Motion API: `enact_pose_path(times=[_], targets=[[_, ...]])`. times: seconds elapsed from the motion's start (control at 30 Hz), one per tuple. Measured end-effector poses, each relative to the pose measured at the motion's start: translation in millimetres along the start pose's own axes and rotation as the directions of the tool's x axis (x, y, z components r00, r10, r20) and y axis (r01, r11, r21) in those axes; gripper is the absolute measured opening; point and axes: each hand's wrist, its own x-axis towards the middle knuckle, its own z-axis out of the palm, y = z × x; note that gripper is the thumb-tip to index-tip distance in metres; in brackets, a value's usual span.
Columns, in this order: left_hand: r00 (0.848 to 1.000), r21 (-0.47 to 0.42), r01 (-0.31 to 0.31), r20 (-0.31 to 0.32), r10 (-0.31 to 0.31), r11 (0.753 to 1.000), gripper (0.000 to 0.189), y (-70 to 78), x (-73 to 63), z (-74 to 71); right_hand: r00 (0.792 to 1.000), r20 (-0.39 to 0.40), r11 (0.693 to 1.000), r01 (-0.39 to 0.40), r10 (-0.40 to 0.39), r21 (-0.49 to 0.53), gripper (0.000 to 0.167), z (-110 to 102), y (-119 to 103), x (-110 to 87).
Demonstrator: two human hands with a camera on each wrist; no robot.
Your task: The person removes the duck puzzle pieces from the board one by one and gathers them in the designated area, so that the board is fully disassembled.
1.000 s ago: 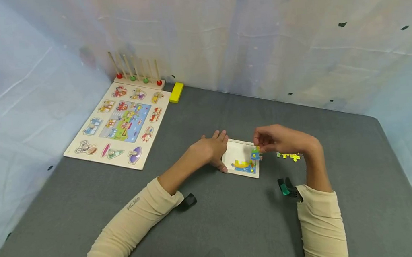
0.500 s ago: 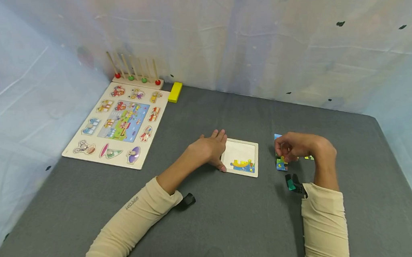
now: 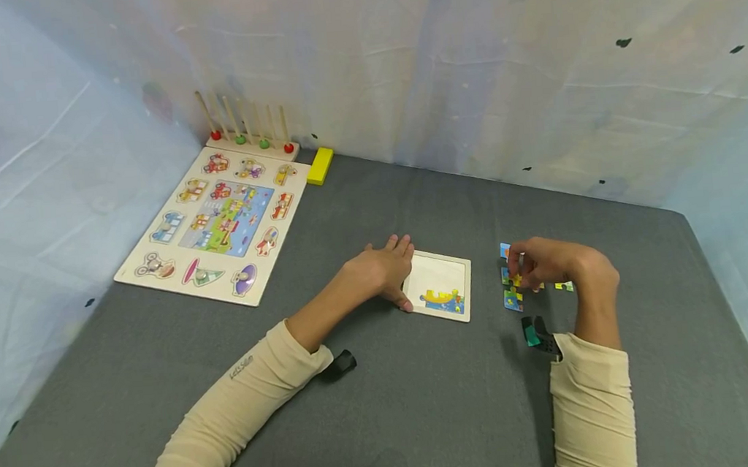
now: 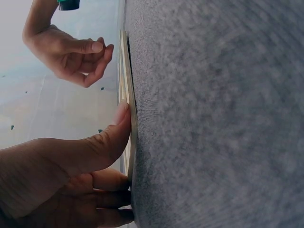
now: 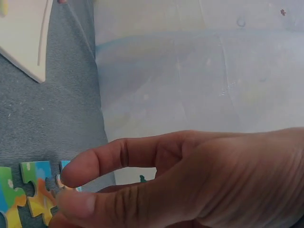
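Note:
My left hand (image 3: pixel 386 270) rests along the left side of a small wooden puzzle tray (image 3: pixel 445 257), fingers spread, with the thumb on its rim in the left wrist view. Joined puzzle pieces (image 3: pixel 444 300) in yellow and blue fill the tray's lower right part. My right hand (image 3: pixel 544 260) hovers over a column of loose puzzle pieces (image 3: pixel 513 301) right of the tray. In the right wrist view its index finger (image 5: pixel 111 159) and thumb (image 5: pixel 78 204) are bent with a gap between them, close to a puzzle piece (image 5: pixel 40 187); nothing shows in the grasp.
Farther right lies another puzzle piece (image 3: pixel 564 287), partly green. At the back left are a large peg puzzle board (image 3: pixel 246 287), a bead rack (image 3: pixel 295 152) with upright rods, and a yellow block (image 3: pixel 320 166). A draped cloth wall (image 3: pixel 361 73) borders the grey table (image 3: pixel 388 408).
My right hand has moved from the tray's right side to the loose pieces, carrying a green and blue puzzle piece, set down there and let go. My left hand stays at the tray.

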Motion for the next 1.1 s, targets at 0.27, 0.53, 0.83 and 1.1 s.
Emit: enact_pose_path(times=[0.27,0.53,0.83,1.1], targets=[[1.0,-0.001,0.004,0.006,-0.004,1.0,0.117,0.0,-0.3,-1.3,0.999,-0.027,1.0,0.022,-0.022,-0.015,0.018,0.0,-5.7,-1.8],[1.0,-0.003,-0.002,0.005,0.002,1.0,0.116,-1.1,-0.8,-1.4,0.996,-0.036,0.996,0.083,-0.083,-0.024,0.022,0.6,-16.1,1.2],[1.0,0.005,-0.002,0.002,0.002,1.0,0.116,0.1,-0.3,-1.8,0.996,-0.028,0.995,0.085,-0.087,-0.047,0.025,1.3,-28.4,0.6],[1.0,0.001,-0.003,0.013,0.003,1.0,0.117,0.2,0.1,-2.1,0.989,-0.046,0.986,0.139,-0.143,-0.093,0.022,4.3,-41.6,5.2]])
